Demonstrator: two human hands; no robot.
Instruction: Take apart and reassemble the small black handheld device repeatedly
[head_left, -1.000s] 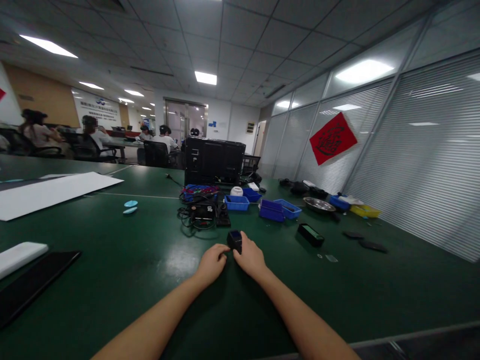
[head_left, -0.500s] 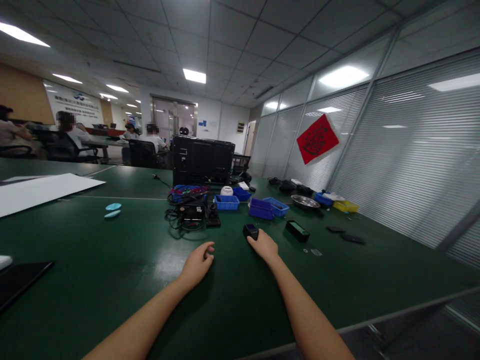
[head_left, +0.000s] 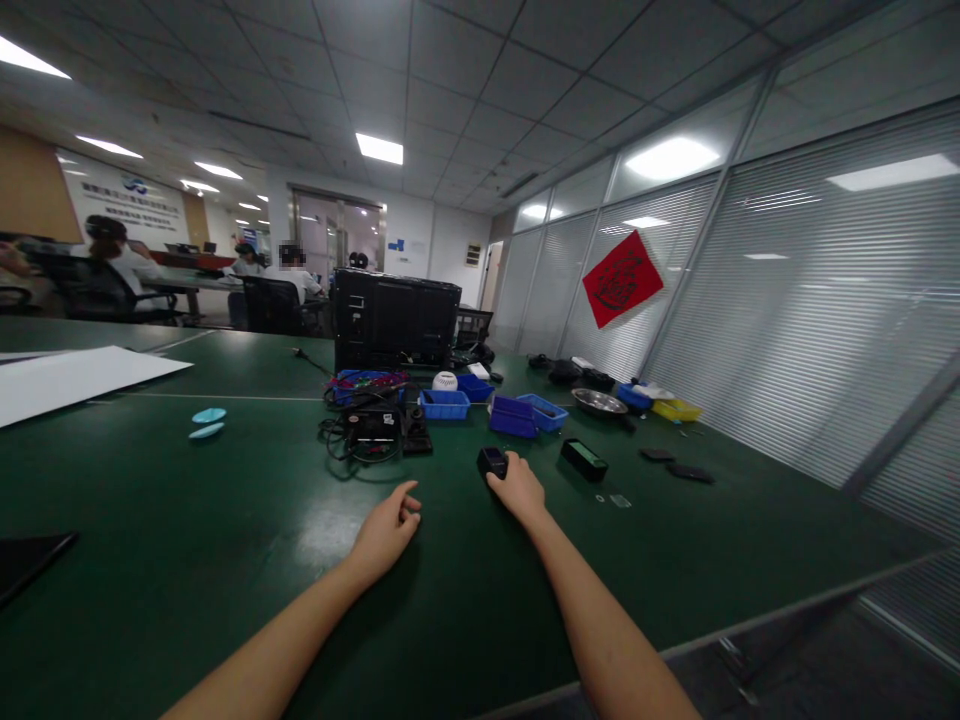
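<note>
My right hand (head_left: 520,486) is closed around a small black box-shaped device (head_left: 492,461) on the green table (head_left: 450,620); its exact kind does not show. To the left, my left hand (head_left: 388,527) hovers or rests near the tabletop, holding nothing, with the fingers loosely curled and apart. Right of the held device lies an oblong black case with a green top (head_left: 584,459). A small ring (head_left: 599,498) and a clear flat piece (head_left: 620,501) lie in front of that case.
Beyond my hands stand blue bins (head_left: 514,415), a black device with cables (head_left: 375,428), a white ball (head_left: 445,381) and a large black monitor-like panel (head_left: 397,320). A metal bowl (head_left: 600,402) and a yellow tray (head_left: 676,410) sit farther right. Light-blue pieces (head_left: 208,415) lie left.
The view has turned slightly right, so the surroundings shift left. My right hand keeps its hold on the black device. My left hand's fingers have opened a little.
</note>
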